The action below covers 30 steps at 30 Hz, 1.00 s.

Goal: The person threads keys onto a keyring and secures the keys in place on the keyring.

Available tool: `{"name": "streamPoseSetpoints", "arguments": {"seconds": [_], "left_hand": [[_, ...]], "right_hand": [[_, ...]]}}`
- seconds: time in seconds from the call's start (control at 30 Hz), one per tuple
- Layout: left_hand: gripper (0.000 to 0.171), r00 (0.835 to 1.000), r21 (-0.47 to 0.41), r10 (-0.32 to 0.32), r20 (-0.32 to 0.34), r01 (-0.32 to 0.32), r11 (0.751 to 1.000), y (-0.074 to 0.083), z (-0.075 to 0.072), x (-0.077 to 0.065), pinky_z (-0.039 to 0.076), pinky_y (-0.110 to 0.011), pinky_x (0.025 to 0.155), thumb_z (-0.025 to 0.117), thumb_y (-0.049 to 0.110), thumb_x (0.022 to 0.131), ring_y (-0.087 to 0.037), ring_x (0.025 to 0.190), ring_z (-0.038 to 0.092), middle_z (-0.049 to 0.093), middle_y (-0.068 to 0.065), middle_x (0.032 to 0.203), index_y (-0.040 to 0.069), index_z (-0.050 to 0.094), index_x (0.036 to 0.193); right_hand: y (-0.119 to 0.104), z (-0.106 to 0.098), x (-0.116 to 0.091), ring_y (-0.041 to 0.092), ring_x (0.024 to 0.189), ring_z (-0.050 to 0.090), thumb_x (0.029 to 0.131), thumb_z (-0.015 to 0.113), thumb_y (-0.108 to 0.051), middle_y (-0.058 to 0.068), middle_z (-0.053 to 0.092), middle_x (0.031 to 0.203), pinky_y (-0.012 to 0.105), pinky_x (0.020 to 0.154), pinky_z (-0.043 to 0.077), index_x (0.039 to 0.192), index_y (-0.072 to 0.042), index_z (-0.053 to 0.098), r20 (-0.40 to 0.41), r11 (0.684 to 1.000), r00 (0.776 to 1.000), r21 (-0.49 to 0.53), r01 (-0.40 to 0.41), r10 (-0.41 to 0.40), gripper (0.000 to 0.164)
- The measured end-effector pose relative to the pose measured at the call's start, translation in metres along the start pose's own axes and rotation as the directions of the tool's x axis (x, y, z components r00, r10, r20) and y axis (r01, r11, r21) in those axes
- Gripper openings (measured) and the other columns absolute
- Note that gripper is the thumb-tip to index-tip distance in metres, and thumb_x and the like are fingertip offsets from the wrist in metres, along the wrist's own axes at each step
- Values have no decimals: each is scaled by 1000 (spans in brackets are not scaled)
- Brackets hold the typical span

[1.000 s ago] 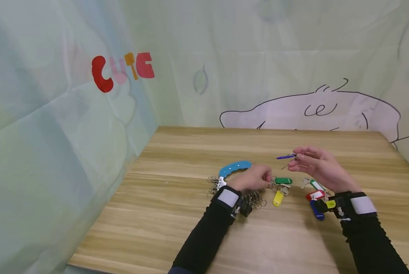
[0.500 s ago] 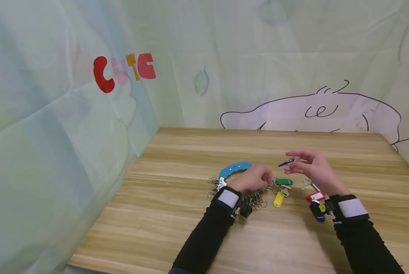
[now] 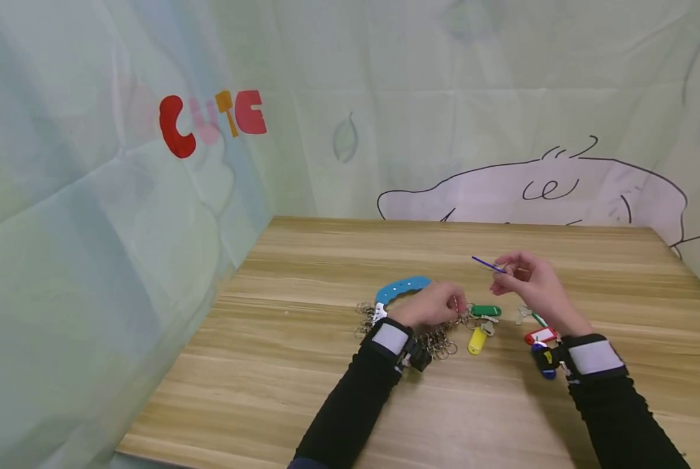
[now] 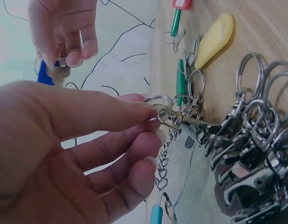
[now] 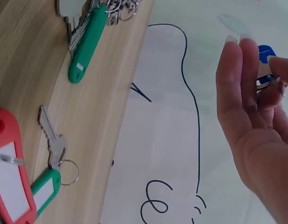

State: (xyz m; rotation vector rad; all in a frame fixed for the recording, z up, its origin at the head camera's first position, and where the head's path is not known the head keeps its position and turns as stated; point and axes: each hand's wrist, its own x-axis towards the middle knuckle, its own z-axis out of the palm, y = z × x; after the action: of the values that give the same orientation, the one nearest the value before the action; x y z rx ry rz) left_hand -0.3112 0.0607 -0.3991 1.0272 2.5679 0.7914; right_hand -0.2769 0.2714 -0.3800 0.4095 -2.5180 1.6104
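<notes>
My left hand [image 3: 433, 305] pinches a split ring [image 4: 159, 101] on a metal swivel clasp between thumb and index finger. Many more clasps with rings [image 4: 256, 177] hang bunched close by, beside a curved blue piece with white dots [image 3: 404, 286]. Above the table, to the right, my right hand [image 3: 528, 286] holds a blue key tag [image 3: 487, 264] with its ring and key at the fingertips. Between the hands lie a green key tag [image 3: 485, 311] and a yellow key tag [image 3: 476, 341] with keys, near the clasps.
Below the right wrist lie a red key tag [image 3: 540, 336], another blue key tag [image 3: 546, 372] and a white-labelled green tag [image 5: 46, 190] with a key [image 5: 53, 142]. The wooden table [image 3: 256, 365] meets a printed cloth backdrop [image 3: 315, 163] at the back and left.
The blue key tag has turned in my right hand, tilting down and then pointing up to the left. My right fingers have shifted and closed in around it. The left hand stays put.
</notes>
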Motion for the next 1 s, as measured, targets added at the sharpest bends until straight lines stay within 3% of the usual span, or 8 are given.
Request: {"name": "streamPoseSetpoints", "arguments": {"seconds": [0.17,0.37,0.5,0.7,0.8,0.87,0.93,1.0], "left_hand": [[17,1000,-16,-30,-7,30,999,1,0,-1,44,-15,65,59,-3,87,-7,76,53,66,-4,94,4,69,99],[21,998,-47,-67,-19,66,997,1,1,-1,45,-16,64,57,-5,86,-8,76,54,66,-3,95,5,70,100],[20,998,-26,-58,-34,57,998,1,1,0,44,-15,65,57,-4,87,-8,76,54,68,-4,96,5,70,99],[15,997,-38,-21,-77,18,999,0,0,0,43,-13,65,56,-5,88,-6,74,53,70,-7,94,3,68,94],[15,997,-63,-13,-82,8,998,-1,1,1,42,-14,63,54,-6,87,-7,73,53,69,-8,92,3,67,91],[16,997,-71,-11,-80,6,997,-2,1,1,42,-14,61,53,-6,87,-7,72,52,68,-8,92,3,66,91],[18,996,-82,-11,-86,4,997,-3,1,1,41,-15,60,52,-7,87,-8,71,52,68,-8,91,3,66,91],[19,994,-84,-8,-110,-2,996,-3,0,1,42,-15,61,52,-8,86,-8,71,52,67,-8,90,4,65,92]], "right_hand": [[2,3,0,0,77,66,92,58,0,6,49,90,21,70,57,113,5,51,-82,995,995,-83,49,-56,23],[2,8,0,-5,73,63,93,57,0,16,61,88,6,69,49,111,6,58,-158,961,973,-246,126,-168,19],[2,11,0,-8,69,59,92,59,2,19,65,87,3,64,47,100,6,62,-223,932,944,-322,165,-244,10],[1,11,0,9,80,60,94,59,-9,14,63,94,1,68,44,96,3,61,-274,913,926,-382,144,-260,13],[0,9,0,7,91,59,98,55,-20,2,62,101,2,77,42,98,0,58,-227,969,960,-219,112,-162,21],[0,7,0,5,95,62,99,52,-24,-3,64,100,8,84,46,98,-1,56,-149,994,986,63,90,-80,24],[1,5,1,5,92,64,100,50,-25,-5,64,96,15,86,50,98,-2,56,-28,936,1000,352,0,10,23],[3,6,2,11,85,66,100,51,-24,-1,64,90,22,83,53,98,-4,57,88,858,994,502,-106,72,21]]}}
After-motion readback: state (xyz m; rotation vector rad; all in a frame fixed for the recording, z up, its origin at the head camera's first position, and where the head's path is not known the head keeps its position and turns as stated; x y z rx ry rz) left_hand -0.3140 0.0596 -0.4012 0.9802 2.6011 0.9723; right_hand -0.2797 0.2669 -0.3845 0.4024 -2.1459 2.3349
